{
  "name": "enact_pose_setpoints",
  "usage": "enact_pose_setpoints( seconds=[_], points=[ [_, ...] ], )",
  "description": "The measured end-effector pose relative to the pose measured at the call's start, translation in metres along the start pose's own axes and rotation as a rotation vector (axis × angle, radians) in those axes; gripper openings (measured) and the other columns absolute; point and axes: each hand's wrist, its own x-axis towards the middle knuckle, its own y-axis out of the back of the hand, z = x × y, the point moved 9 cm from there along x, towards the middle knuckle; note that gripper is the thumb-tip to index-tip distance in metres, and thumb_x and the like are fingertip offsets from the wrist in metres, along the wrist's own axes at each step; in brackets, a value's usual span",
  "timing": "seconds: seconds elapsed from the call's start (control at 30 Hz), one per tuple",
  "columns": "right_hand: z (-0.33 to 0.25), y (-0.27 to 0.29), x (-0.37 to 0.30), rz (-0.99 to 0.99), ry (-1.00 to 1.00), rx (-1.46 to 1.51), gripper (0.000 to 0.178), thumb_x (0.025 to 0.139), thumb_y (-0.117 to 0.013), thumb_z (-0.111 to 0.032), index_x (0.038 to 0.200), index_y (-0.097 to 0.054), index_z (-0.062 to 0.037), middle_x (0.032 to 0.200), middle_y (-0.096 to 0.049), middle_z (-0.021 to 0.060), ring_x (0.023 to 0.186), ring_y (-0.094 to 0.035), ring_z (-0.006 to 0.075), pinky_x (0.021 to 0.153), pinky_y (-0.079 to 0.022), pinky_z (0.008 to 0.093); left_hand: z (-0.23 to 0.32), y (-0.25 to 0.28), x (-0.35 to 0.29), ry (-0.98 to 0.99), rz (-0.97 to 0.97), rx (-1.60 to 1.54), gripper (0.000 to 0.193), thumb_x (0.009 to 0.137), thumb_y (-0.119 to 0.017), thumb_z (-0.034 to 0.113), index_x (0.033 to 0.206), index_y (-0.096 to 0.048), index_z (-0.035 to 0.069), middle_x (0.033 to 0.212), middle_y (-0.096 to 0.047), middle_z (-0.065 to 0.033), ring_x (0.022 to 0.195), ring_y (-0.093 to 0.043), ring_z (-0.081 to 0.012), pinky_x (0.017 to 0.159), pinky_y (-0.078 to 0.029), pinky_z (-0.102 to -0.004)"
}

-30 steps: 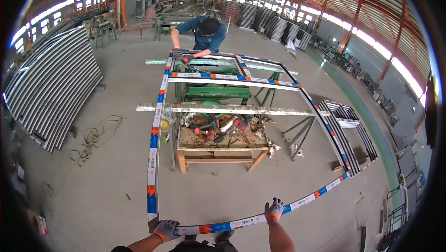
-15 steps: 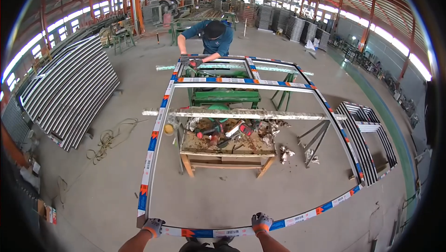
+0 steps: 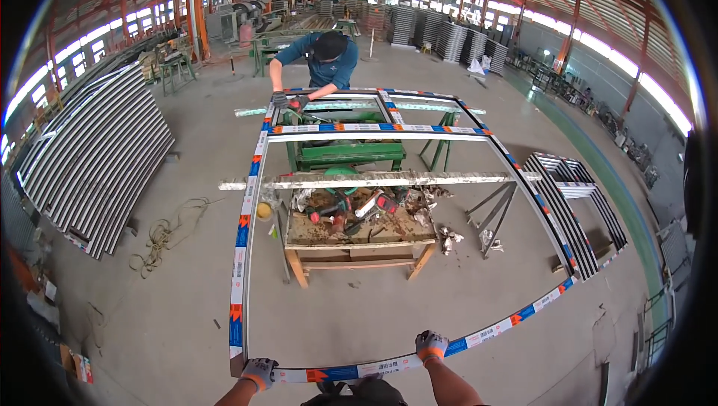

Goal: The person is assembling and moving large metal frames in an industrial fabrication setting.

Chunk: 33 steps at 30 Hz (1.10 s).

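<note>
A large rectangular frame (image 3: 239, 256) of metal profile, wrapped in white, blue and orange protective film, lies across two supporting bars. My left hand (image 3: 259, 373), in a grey glove with an orange cuff, is closed on its near edge, close to the near left corner. Farther right along the same edge, my right hand (image 3: 431, 347) grips the frame in a matching glove. Fingertips of both hands are partly hidden by the profile. At the far left corner, a co-worker (image 3: 329, 62) in blue leans over the frame with gloved hands on a red tool (image 3: 296, 105).
Beneath the frame stands a wooden bench (image 3: 359, 239) with power tools and scraps. Behind it is a green trestle (image 3: 348, 153). Stacked frames lean at left (image 3: 97, 159) and right (image 3: 572, 215). A coiled cord (image 3: 161, 240) lies on the floor.
The view has swung a little right, so the far scene sits farther left. The near end of the frame and both my hands appear slightly farther right, their grip unchanged.
</note>
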Motion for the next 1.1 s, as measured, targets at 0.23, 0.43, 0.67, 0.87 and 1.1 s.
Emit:
enact_pose_setpoints(
  seconds=[0.23,0.43,0.67,0.87,1.1],
  points=[
    [-0.006,0.004,0.000,0.014,0.003,-0.049,0.027,0.085,-0.053,-0.036,0.084,-0.072,-0.0178,0.086,-0.071,0.0075,0.084,-0.066,0.0281,0.084,-0.043,0.0417,0.004,0.008,-0.002,0.009,-0.022,-0.028,0.041,0.078,-0.060,0.027,0.119,-0.059,0.018,0.112,-0.063,-0.0104,0.107,-0.060,-0.0294,0.093,-0.044,-0.0440],
    [-0.003,-0.007,0.002,-0.021,-0.009,-0.105,0.028,0.086,-0.051,-0.036,0.084,-0.071,-0.0170,0.086,-0.071,0.0095,0.085,-0.066,0.0289,0.084,-0.044,0.0419,0.001,0.004,-0.004,0.011,0.026,-0.025,0.038,0.080,-0.061,0.029,0.115,-0.060,0.016,0.111,-0.062,-0.0113,0.107,-0.059,-0.0298,0.091,-0.044,-0.0449],
    [-0.001,-0.009,0.006,0.045,-0.016,-0.115,0.027,0.084,-0.053,-0.035,0.077,-0.070,-0.0160,0.081,-0.070,0.0109,0.080,-0.066,0.0310,0.080,-0.045,0.0425,-0.003,-0.004,0.004,-0.011,0.026,0.019,0.038,0.081,-0.059,0.026,0.118,-0.058,0.016,0.111,-0.060,-0.0112,0.107,-0.058,-0.0294,0.091,-0.043,-0.0456],
    [0.001,-0.007,0.005,0.079,-0.014,-0.079,0.028,0.084,-0.053,-0.034,0.074,-0.071,-0.0151,0.079,-0.070,0.0119,0.078,-0.066,0.0331,0.078,-0.046,0.0424,0.004,0.007,0.001,-0.009,-0.005,-0.002,0.036,0.081,-0.059,0.024,0.116,-0.058,0.014,0.110,-0.060,-0.0110,0.107,-0.057,-0.0294,0.092,-0.042,-0.0450],
    [-0.005,0.000,0.002,0.089,-0.016,-0.083,0.027,0.084,-0.054,-0.035,0.073,-0.070,-0.0151,0.078,-0.070,0.0119,0.078,-0.065,0.0335,0.080,-0.045,0.0425,0.006,0.003,-0.001,-0.008,-0.023,0.016,0.036,0.081,-0.059,0.024,0.115,-0.058,0.013,0.109,-0.061,-0.0118,0.107,-0.057,-0.0289,0.093,-0.042,-0.0439]
  ],
)
